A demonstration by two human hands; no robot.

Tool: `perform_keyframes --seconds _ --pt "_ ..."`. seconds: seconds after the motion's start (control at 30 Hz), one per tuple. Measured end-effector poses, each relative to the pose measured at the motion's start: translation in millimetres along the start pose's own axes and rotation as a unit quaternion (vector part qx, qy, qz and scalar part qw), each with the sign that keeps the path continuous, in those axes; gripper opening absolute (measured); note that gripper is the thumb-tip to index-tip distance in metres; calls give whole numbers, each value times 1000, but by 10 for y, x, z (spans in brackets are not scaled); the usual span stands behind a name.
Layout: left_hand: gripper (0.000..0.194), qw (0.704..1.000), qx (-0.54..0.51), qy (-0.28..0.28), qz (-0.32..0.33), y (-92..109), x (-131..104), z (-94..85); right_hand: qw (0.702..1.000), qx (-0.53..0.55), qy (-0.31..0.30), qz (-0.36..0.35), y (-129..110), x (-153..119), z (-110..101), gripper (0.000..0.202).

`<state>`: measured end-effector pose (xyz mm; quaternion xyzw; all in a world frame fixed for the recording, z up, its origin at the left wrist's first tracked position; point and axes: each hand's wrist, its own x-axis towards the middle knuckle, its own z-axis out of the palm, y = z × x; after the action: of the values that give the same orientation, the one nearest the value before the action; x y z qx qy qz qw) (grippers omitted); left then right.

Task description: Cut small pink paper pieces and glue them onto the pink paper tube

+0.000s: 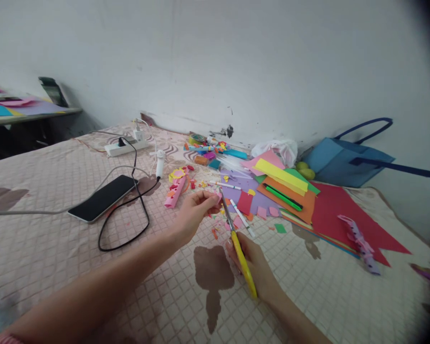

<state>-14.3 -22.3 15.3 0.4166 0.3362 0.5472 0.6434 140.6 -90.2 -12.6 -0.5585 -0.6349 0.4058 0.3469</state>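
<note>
Near the middle of the view, my left hand (198,210) pinches a small pink paper piece (218,196) between thumb and fingers. My right hand (252,263) is closed round the yellow handle of a pair of scissors (244,265). The metal blades point up and away, with their tips beside the pink piece; whether they touch it is unclear. Behind the blades are a red paper piece (244,202), a white pen (242,218) and small pink and orange scraps. A rolled pink paper tube (175,192) lies left of the blades.
A black phone (103,198) and looped black cable (147,220) lie left, before a power strip (126,147). Coloured sheets, including a large red one (338,215), a green pen (284,197) and a decorated tube (361,243) lie right. A blue bag (347,160) stands behind.
</note>
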Motion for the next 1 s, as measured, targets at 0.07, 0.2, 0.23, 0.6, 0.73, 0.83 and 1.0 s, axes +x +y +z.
perform_keyframes --seconds 0.07,0.2,0.23,0.6,0.73,0.83,1.0 --pt "20 1000 6 -1 5 -10 4 -9 1000 6 0 4 20 0 10 31" --pt "21 1000 22 5 12 -31 8 -15 1000 16 5 7 62 8 15 32" --pt "21 999 29 6 14 -34 12 -17 1000 19 5 10 72 15 7 32" --pt "13 832 540 -68 108 19 127 -284 992 62 43 102 102 127 -143 43" --pt "15 787 605 -14 119 -10 198 -386 994 51 28 87 140 128 -129 42" --pt "14 780 613 13 121 -38 272 -454 995 45 28 83 152 127 -128 41" --pt "11 778 618 23 111 -35 320 -489 995 47 28 84 136 123 -133 41"
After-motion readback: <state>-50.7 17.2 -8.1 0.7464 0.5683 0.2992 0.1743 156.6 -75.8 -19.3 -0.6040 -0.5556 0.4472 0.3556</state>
